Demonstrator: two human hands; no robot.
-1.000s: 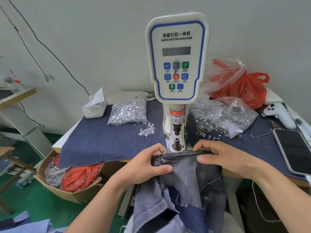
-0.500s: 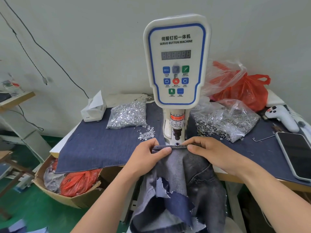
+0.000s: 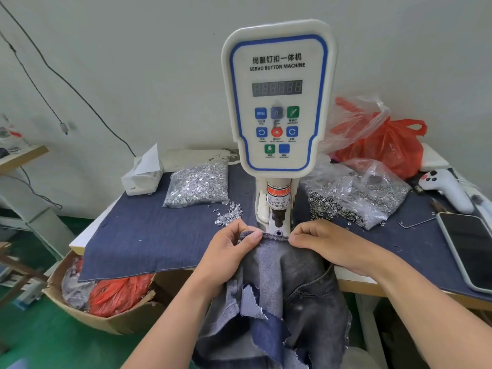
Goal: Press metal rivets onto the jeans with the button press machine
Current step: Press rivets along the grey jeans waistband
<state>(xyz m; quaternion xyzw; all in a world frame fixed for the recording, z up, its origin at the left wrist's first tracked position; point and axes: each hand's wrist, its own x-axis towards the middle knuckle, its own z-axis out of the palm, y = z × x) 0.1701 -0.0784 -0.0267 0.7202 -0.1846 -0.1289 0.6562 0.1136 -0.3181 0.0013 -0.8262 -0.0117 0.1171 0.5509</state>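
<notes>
While my left hand [image 3: 229,251] pinches the jeans [image 3: 279,283] by the top hem and my right hand [image 3: 319,243] grips the same hem on the other side, the edge sits stretched under the button machine's [image 3: 278,102] press head. Bags of rivets [image 3: 198,183] lie on the bench [image 3: 149,235].

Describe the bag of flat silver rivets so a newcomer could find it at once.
Start at the tall white button machine standing mid-table. Left of its column, on the blue denim cover, lies a clear bag of flat silver rivets, beside a white tissue pack. The bag right of the machine holds darker ring-shaped pieces instead.
</notes>
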